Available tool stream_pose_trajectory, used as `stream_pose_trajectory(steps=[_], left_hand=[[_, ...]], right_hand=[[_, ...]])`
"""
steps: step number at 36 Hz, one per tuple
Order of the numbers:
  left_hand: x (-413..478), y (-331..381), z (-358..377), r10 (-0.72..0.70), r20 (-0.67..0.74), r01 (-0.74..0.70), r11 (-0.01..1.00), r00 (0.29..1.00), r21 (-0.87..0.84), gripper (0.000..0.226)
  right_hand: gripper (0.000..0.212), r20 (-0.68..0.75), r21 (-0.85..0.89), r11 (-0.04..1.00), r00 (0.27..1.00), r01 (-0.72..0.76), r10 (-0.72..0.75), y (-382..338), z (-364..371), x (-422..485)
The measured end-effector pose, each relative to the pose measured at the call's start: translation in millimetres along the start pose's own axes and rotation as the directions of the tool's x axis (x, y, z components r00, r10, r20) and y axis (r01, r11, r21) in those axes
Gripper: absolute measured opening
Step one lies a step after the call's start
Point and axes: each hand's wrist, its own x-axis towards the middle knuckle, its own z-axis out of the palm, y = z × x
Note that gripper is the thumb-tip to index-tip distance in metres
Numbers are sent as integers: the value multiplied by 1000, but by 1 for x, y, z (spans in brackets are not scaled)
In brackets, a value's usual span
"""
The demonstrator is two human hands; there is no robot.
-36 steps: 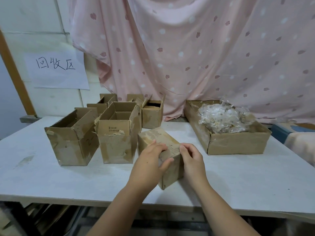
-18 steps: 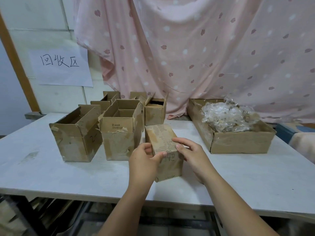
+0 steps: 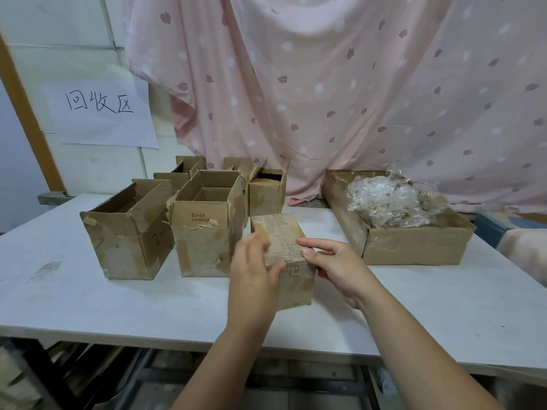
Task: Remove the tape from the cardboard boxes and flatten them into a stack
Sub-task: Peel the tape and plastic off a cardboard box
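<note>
A small closed cardboard box (image 3: 281, 232) with tape along its top stands on the white table (image 3: 88, 297) in front of me. My left hand (image 3: 254, 270) grips its near left corner, thumb on the front face. My right hand (image 3: 331, 261) holds the box's right side, with fingers curled over the top edge by the tape. To the left stand several open cardboard boxes: one at the far left (image 3: 130, 232), one beside it (image 3: 204, 229), and smaller ones behind (image 3: 266, 190).
A wide shallow cardboard tray (image 3: 414, 247) at the right holds a heap of crumpled clear tape (image 3: 390, 199). A pink patterned cloth (image 3: 325, 84) hangs behind the table. A paper sign (image 3: 100, 113) is stuck on the wall at the left.
The small box has been turned so that it lies straight in front of me. My right hand has shifted from the near end to the box's right top edge.
</note>
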Motion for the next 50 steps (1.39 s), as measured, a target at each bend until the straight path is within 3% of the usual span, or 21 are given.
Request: stream_pose_trajectory(steps=[2,4,6,9,13,19,27,32,42,46,50], left_hand=[[1,2,7,193,75,-200,974,978,109,23],[2,2,11,281,152,-307,934,948,184,24],[2,-4,15,312,180,-351,900,933,257,37],[3,-11,17,395,178,-433,826,901,361,59],[9,-14,19,495,118,-494,758,861,427,46],[13,-24,27,606,16,-544,703,796,459,28],[19,-28,31,691,-58,-572,639,720,515,36],[23,-26,31,715,-67,-564,601,696,566,23],[34,-22,24,778,-32,-623,527,628,579,42],[37,-17,20,748,-51,-599,568,662,565,46],[37,-19,18,706,-54,-558,601,706,572,31]], right_hand=[[19,-32,-16,1000,999,26,-26,3,2,-2],[20,-41,-63,995,996,72,-75,7,4,-4],[23,-28,-138,982,990,131,-136,13,5,-7],[28,20,-118,980,987,158,-157,18,4,-13],[34,41,-6,989,988,150,-149,21,3,-18],[34,55,80,986,987,148,-152,25,6,-18],[33,59,32,983,982,180,-181,33,6,-14],[42,88,-93,971,973,220,-212,35,2,-10],[51,77,-377,863,940,335,-332,34,-3,-11],[46,48,-409,848,935,338,-350,37,-4,-8],[46,85,-415,842,936,346,-343,35,-6,-6]])
